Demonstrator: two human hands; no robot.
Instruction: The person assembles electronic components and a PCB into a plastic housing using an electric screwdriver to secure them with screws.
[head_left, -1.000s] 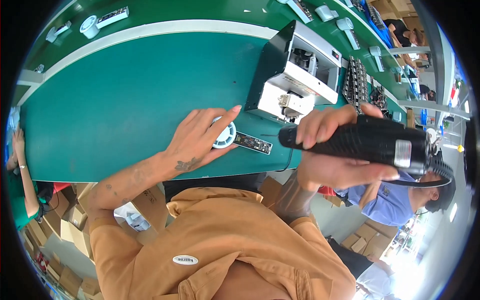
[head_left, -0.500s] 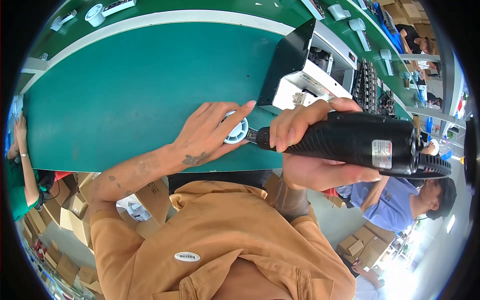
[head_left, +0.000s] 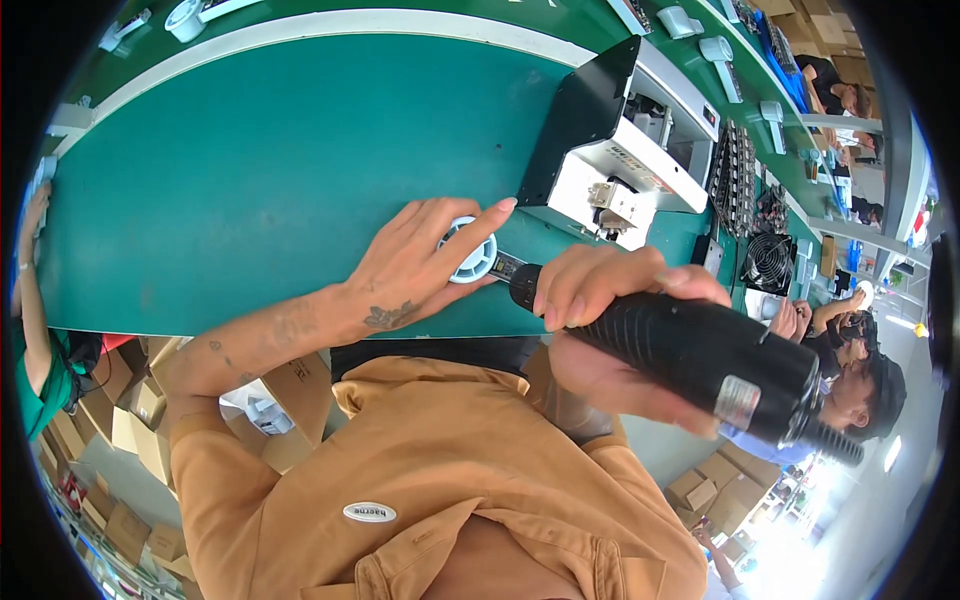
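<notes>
My left hand (head_left: pixel 405 262) rests on the green table top and holds a round, pale-blue plastic part (head_left: pixel 474 262) between its fingers and thumb. A short strip of dark circuit board (head_left: pixel 508 266) extends from that part's right side. In my right hand (head_left: pixel 625 335) is a black electric screwdriver (head_left: pixel 700 365), its body sloping down to the right and its front end pointing at the board. Whether its bit touches a screw is hidden. Motion blurs the lower part of my right hand.
A black-and-white machine with an open front (head_left: pixel 625 140) stands right of my hands. Beside it lie a rack of dark boards (head_left: pixel 735 165) and a black fan (head_left: pixel 768 262). Further pale-blue parts (head_left: pixel 718 60) line the shelf. Co-workers sit at both sides; cardboard boxes (head_left: pixel 735 490) are on the floor.
The screwdriver's rear end has swung down toward me, and my right hand has tilted with it. My left hand and the round part have stayed nearly still.
</notes>
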